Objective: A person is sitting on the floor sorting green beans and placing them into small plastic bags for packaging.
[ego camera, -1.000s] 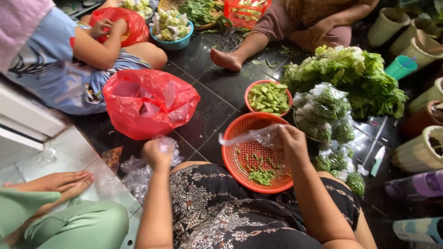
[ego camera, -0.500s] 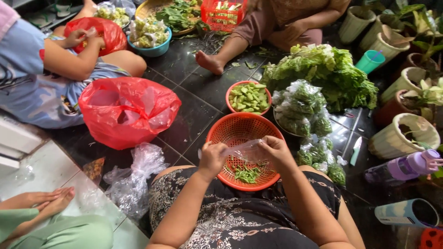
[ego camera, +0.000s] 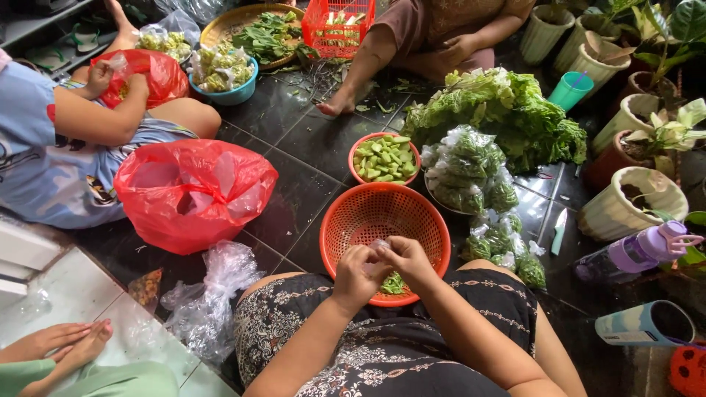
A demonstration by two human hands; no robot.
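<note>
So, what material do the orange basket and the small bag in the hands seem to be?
The orange basket looks like moulded plastic, matte, with a fine perforated mesh wall. The small bag, pinched between both hands, seems thin clear plastic film: see-through and crinkled.

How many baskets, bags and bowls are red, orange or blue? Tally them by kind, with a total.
Round orange baskets: 2; left hand and right hand pinch a clear bag over one
Red crate: 1
Red bags: 2
Blue bowl: 1
Total: 6

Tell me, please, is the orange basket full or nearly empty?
Nearly empty: the orange basket shows bare mesh, with only a few greens beneath the hands.
</note>
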